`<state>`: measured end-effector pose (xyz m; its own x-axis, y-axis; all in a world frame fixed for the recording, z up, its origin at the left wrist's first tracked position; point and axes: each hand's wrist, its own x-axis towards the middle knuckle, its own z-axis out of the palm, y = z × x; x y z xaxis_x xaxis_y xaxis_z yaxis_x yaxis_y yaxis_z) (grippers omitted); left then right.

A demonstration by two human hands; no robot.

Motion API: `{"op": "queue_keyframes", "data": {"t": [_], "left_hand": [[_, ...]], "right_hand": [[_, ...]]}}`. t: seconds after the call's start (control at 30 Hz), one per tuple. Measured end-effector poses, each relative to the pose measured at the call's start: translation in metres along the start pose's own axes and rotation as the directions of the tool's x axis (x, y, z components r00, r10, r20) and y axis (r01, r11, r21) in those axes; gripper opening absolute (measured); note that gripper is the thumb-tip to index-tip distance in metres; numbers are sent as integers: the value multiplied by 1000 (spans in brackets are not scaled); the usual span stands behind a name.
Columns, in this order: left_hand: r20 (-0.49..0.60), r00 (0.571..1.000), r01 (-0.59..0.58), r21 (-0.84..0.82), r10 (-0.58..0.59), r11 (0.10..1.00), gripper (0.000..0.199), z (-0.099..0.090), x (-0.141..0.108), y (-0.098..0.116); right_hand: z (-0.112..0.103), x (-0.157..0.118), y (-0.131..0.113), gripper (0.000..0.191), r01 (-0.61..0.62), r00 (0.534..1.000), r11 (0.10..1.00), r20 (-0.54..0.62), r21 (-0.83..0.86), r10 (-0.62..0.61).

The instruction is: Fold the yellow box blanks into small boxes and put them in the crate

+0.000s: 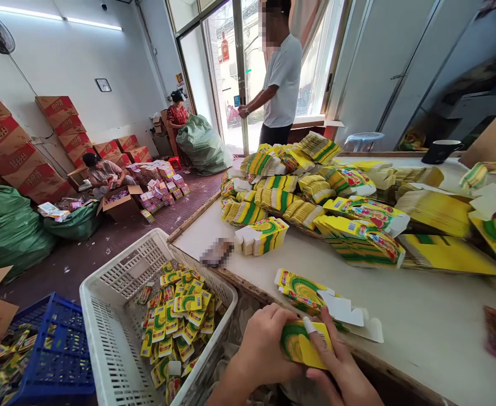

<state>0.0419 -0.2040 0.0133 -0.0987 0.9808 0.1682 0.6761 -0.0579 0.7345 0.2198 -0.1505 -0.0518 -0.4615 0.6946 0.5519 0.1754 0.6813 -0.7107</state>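
Observation:
Between both hands, just off the table's near edge, is a small yellow and green carton (296,347). My left hand (264,349) wraps round its left side, thumb and fingers closed on it. The fingers of my right hand (336,361) press against its right side; a fingertip has a white covering. Just beyond the hands, a few flattened cartons (301,287) lie on the table with white flaps spread out. To the left, a white plastic basket (104,332) holds many small yellow cartons (184,316).
A large heap of bundled flat cartons (281,194) covers the table's (434,316) far side. A black cup (441,152) stands behind it. At lower left is a blue crate (67,344). One person (284,79) stands by the door; two others sit near sacks and boxes.

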Motion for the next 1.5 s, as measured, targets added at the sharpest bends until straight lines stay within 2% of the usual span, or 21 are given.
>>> {"op": "queue_keyframes", "data": {"t": [0.07, 0.17, 0.3, 0.4, 0.5, 0.57, 0.67, 0.73, 0.77, 0.8, 0.83, 0.87, 0.93, 1.0, 1.07, 1.13, 1.23, 1.3, 1.4, 1.5], "left_hand": [[6, 1000, -20, 10, 20, 1000, 57, -2, 0, -1], [31, 999, -21, -21, 22, 1000, 58, -5, -1, -2], [56, 998, -19, -30, 21, 999, 58, -5, -1, -1], [54, 999, -5, -10, 5, 1000, 63, 2, -1, 1], [50, 998, 27, 3, -28, 1000, 65, 0, -2, 2], [52, 997, 63, -4, -63, 998, 63, -14, -5, 0], [-9, 980, 200, 81, -200, 976, 54, -58, -13, -17], [-144, 929, 368, 269, -340, 890, 55, -90, -19, -36], [-250, 884, 462, 342, -395, 818, 66, -102, -22, -45], [-352, 834, 539, 353, -425, 765, 75, -109, -23, -53], [-393, 811, 565, 331, -434, 756, 79, -111, -24, -58], [-391, 814, 550, 284, -429, 785, 79, -108, -23, -61], [-272, 894, 403, 142, -356, 904, 67, -88, -17, -59], [-130, 968, 216, -6, -215, 976, 55, -56, -7, -50], [-38, 994, 95, -80, -99, 992, 54, -25, 7, -39], [31, 998, 47, -62, -45, 997, 59, 0, 19, -33], [133, 988, 70, 81, -80, 994, 65, 22, 32, -34], [163, 982, 72, 168, -100, 983, 64, 28, 36, -38], [146, 985, 52, 225, -87, 973, 57, 31, 38, -42], [135, 987, 55, 244, -90, 968, 54, 30, 38, -43]], "right_hand": [[0, -1, 2, 42, 20, 999, 1000, 36, -13, -20], [-13, 7, -1, 32, 15, 996, 1000, 88, 27, -18], [-32, 23, -15, 20, -114, 973, 991, 210, 72, 97], [-24, 23, -20, 20, -165, 979, 984, 133, 68, 155], [-5, 14, -15, 36, -241, 970, 970, 37, 24, 240], [4, 9, -6, 50, -258, 965, 966, 42, -18, 259], [3, 15, 17, 54, -179, 984, 972, -7, -149, 180], [-1, 25, 38, 47, -146, 987, 946, -104, -289, 121], [-3, 30, 50, 44, -145, 986, 924, -133, -355, 103], [-3, 34, 61, 41, -136, 987, 902, -132, -410, 89], [-2, 36, 72, 37, -125, 990, 884, -109, -450, 85], [1, 38, 81, 33, -112, 993, 874, -74, -473, 87], [7, 37, 94, 30, -94, 995, 867, -20, -489, 97], [12, 33, 99, 28, -89, 995, 867, -2, -491, 102], [14, 31, 98, 26, -87, 995, 861, 4, -501, 103], [13, 32, 94, 25, -88, 993, 850, 19, -519, 115], [11, 37, 87, 21, -109, 988, 826, 33, -553, 152], [10, 41, 84, 19, -141, 983, 804, 11, -578, 181], [10, 46, 80, 24, -192, 976, 769, -38, -610, 214], [10, 50, 73, 24, -192, 968, 749, 5, -634, 253]]}}
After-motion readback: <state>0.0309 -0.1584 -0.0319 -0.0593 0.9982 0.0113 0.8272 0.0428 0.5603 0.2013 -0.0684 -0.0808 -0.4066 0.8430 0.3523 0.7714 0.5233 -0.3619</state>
